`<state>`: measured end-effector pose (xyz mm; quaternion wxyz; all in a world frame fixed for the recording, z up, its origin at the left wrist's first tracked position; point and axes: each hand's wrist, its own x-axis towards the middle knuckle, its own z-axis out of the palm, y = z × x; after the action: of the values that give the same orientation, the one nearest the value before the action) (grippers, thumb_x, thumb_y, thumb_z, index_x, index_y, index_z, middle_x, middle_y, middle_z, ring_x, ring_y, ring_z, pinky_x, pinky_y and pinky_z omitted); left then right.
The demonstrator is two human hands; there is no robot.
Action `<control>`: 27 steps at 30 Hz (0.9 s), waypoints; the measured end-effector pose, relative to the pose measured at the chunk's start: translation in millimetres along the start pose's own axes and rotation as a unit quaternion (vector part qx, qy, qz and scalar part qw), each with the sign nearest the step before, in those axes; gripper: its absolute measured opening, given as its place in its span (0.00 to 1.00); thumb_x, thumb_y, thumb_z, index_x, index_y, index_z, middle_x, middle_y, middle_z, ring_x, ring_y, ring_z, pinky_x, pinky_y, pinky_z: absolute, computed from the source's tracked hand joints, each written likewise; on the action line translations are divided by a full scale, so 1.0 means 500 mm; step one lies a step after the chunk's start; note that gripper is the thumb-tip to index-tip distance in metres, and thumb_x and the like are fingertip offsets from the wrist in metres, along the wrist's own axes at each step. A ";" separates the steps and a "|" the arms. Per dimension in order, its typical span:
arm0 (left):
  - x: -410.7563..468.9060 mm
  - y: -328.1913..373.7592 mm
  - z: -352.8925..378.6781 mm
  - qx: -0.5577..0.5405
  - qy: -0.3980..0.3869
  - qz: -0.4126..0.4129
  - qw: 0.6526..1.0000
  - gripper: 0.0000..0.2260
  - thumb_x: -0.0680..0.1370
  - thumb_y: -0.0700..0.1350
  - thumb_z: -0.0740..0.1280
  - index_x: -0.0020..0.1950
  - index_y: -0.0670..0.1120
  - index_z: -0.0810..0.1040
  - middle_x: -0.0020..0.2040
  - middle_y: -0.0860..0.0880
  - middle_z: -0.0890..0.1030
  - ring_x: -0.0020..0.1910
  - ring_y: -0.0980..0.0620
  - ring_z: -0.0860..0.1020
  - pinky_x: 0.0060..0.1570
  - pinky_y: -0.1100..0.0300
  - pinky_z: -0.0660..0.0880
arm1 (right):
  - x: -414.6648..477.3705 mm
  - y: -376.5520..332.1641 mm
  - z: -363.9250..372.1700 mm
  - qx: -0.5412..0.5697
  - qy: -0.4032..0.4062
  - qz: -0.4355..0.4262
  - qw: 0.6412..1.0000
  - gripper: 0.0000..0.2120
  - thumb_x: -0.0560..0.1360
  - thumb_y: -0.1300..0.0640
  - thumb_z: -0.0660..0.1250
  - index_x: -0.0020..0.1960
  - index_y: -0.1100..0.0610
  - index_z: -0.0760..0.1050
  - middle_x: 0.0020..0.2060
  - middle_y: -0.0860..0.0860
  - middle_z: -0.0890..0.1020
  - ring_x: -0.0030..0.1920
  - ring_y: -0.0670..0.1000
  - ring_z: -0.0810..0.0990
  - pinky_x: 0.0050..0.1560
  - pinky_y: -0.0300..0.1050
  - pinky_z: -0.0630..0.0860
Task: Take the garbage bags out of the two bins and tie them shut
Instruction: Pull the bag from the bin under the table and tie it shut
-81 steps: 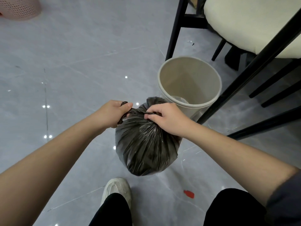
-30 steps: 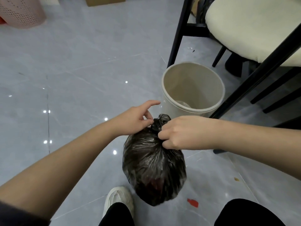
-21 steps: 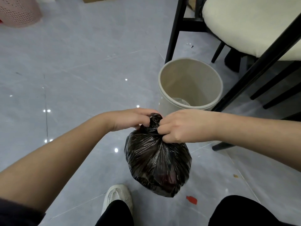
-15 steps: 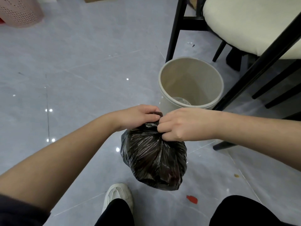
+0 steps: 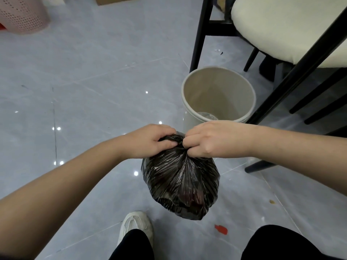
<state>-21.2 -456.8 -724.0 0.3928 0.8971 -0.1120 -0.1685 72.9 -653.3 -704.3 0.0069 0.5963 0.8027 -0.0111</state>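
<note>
A full black garbage bag (image 5: 181, 182) hangs in the air in front of me, above the floor. Its gathered neck is bunched between both hands. My left hand (image 5: 150, 140) grips the twisted plastic from the left with curled fingers. My right hand (image 5: 203, 140) pinches the neck from the right, knuckles facing the left hand. Just behind the bag stands a beige round bin (image 5: 218, 96) with no bag in it. A pink perforated bin (image 5: 22, 15) sits at the far top left; its inside is hidden.
A black-legged chair (image 5: 281, 29) with a cream cushion stands right of the beige bin, one slanted leg crossing beside the rim. My white shoe (image 5: 134, 226) and dark trouser legs are below the bag. A red scrap (image 5: 221, 229) lies on the grey tiled floor.
Earlier both hands pulled the bag's ends apart sideways. Since then they have closed together on the neck, and the left hand's fingers, raised a second ago, now curl over the knot.
</note>
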 end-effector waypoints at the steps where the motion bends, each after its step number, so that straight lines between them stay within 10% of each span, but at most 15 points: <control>1: 0.001 -0.005 0.001 -0.009 0.003 -0.008 1.000 0.17 0.79 0.41 0.63 0.38 0.63 0.69 0.37 0.69 0.75 0.40 0.70 0.73 0.41 0.75 0.65 | 0.000 -0.001 -0.004 0.003 -0.004 0.006 1.000 0.06 0.69 0.68 0.67 0.42 0.59 0.74 0.40 0.53 0.77 0.42 0.55 0.76 0.38 0.53 0.77; 7: 0.008 -0.012 0.012 0.116 0.056 0.006 0.992 0.08 0.75 0.44 0.57 0.47 0.46 0.74 0.43 0.52 0.74 0.44 0.53 0.74 0.48 0.57 0.71 | 0.012 -0.018 -0.017 0.207 0.040 0.138 0.968 0.08 0.75 0.57 0.62 0.46 0.54 0.81 0.43 0.47 0.81 0.43 0.47 0.79 0.46 0.37 0.72; 18: 0.015 0.038 -0.021 0.044 -0.001 0.045 0.998 0.04 0.73 0.41 0.70 0.45 0.44 0.83 0.41 0.53 0.77 0.42 0.59 0.75 0.47 0.66 0.71 | 0.032 -0.057 -0.072 0.442 -0.032 0.221 0.869 0.06 0.70 0.57 0.71 0.43 0.47 0.83 0.42 0.45 0.76 0.44 0.48 0.76 0.51 0.47 0.74; 27: -0.021 0.073 0.014 -0.006 0.298 -0.023 0.954 0.08 0.70 0.43 0.66 0.44 0.48 0.84 0.42 0.55 0.79 0.42 0.58 0.77 0.46 0.67 0.71 | 0.013 -0.102 -0.017 0.438 0.278 0.341 0.784 0.08 0.70 0.64 0.71 0.41 0.51 0.82 0.45 0.45 0.79 0.47 0.43 0.77 0.51 0.30 0.67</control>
<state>-36.2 -482.5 -698.9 0.4095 0.9066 0.0322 0.0970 22.1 -661.5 -695.3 -0.4747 0.7476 0.4228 -0.1923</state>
